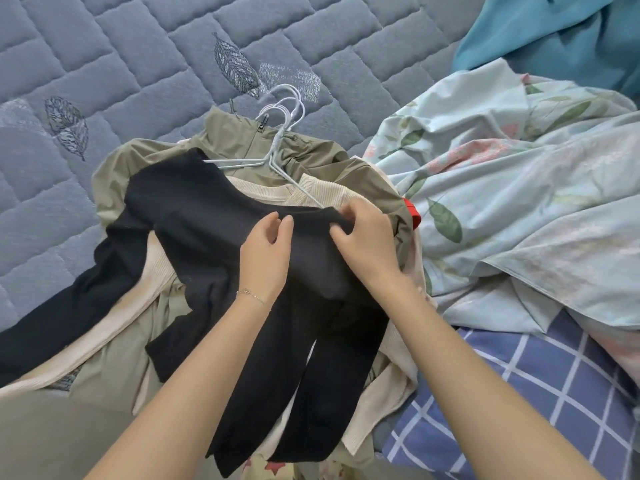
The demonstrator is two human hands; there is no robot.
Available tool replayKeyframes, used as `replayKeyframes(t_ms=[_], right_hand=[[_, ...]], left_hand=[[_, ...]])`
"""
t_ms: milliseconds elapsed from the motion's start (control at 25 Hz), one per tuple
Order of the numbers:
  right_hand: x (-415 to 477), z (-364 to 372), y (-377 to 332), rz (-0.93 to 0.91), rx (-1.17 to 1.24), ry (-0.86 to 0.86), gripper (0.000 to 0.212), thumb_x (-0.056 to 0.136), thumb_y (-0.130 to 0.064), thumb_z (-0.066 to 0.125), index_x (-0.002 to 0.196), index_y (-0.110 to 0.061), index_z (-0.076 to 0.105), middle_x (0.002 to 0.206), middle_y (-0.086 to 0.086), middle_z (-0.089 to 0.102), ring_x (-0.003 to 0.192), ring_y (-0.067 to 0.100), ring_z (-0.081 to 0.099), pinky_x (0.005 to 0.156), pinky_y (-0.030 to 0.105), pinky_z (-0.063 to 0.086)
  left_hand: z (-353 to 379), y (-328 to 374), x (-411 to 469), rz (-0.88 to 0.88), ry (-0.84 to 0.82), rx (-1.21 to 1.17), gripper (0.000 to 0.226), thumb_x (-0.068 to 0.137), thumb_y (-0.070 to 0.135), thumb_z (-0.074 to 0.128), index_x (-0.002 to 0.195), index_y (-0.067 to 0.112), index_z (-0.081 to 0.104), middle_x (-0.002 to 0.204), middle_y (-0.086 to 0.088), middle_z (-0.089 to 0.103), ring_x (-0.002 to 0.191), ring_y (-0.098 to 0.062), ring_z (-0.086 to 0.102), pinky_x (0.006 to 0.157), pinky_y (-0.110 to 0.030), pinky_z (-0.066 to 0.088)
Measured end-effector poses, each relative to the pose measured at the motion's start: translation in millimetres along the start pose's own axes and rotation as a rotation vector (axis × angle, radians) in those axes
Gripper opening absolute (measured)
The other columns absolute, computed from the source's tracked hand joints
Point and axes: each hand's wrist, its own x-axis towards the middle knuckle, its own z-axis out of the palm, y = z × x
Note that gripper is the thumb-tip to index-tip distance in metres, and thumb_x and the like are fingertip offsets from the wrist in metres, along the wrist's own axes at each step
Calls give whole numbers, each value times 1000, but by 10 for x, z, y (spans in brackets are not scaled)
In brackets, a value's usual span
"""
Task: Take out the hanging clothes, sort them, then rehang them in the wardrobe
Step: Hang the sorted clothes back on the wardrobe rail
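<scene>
Pinching the black top (207,220) at its neckline with my right hand (363,237); my left hand (265,252) curls beside it, grip unclear. Olive and beige clothes (117,168) lie beneath.

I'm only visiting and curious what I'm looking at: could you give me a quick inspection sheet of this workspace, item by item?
Surface: grey-blue quilted bed cover with stitched leaves.
Job's things: black top lying over a beige knit and an olive jacket; white hangers at the pile's far end, hooks together.
Clutter: floral sheet, teal fabric and blue checked fabric to the right; a red scrap beside the pile.
Hands: right hand pinches the black top's neckline; left hand is at the neckline too, fingers curled, grip unclear.
Cables: nothing seen.
Surroundings: only the bed shows; no wardrobe in view.
</scene>
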Motion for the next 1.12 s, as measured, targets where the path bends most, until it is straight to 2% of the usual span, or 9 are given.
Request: replayKeyframes(t_ms=[120,240,320,400,520,600,800,920,1120], right_hand=[[-363,-38,-146,-85,167,17,11,77,-12,71,77,-14,60,73,-7,56,71,15,53,70,26,42],[-509,-119,-129,-95,254,-135,12,79,-13,74,83,-15,62,78,-10,57,74,6,51,70,13,38],[-397,-159,-58,-83,281,-172,16,83,-21,71,97,-14,66,94,-6,64,92,8,56,81,17,43],[-154,-112,10,-45,216,-160,34,89,-30,62,119,-14,62,119,-3,62,117,13,51,102,24,37],[241,107,100,30,-71,-290,50,99,-34,46,145,-14,40,150,2,40,143,23,26,118,38,15],[394,238,158,59,-222,-367,55,101,-38,42,149,-15,30,154,5,34,144,26,24,118,42,13],[459,270,110,65,-254,-292,43,98,-40,48,131,-13,51,130,8,56,122,29,48,100,42,36],[373,205,-11,57,-201,-327,37,96,-43,50,113,-13,61,110,5,66,104,26,58,84,39,45],[19,-90,-385,139,-94,-416,36,98,-40,47,77,-13,56,78,4,61,79,27,54,64,35,35]], left_hand=[[68,53,28,-19,26,-79,42,93,48,52,99,9,67,94,1,70,91,-9,64,86,-26,49],[116,117,-26,1,63,-32,24,96,22,50,73,21,56,69,7,54,69,-10,51,72,-28,40],[130,117,-49,-21,55,-43,19,99,18,45,103,18,64,92,4,59,89,-12,55,82,-26,39],[139,109,-72,-65,40,-13,33,101,21,42,131,11,53,115,3,56,106,-7,50,88,-18,33],[170,46,-113,-61,34,15,39,103,22,39,138,9,47,130,-1,55,112,-7,47,89,-16,31],[163,18,-128,-60,36,27,38,103,22,38,138,8,47,128,-2,56,106,-4,47,86,-13,31],[180,-91,-279,-95,109,19,23,103,21,39,116,11,55,88,13,54,76,5,50,60,3,35],[188,-109,-424,-124,149,-26,16,103,22,38,104,14,52,96,7,59,79,3,53,63,-2,38],[-65,37,-672,-105,231,-29,15,104,24,36,100,16,48,95,2,65,89,-10,62,73,-18,45]])
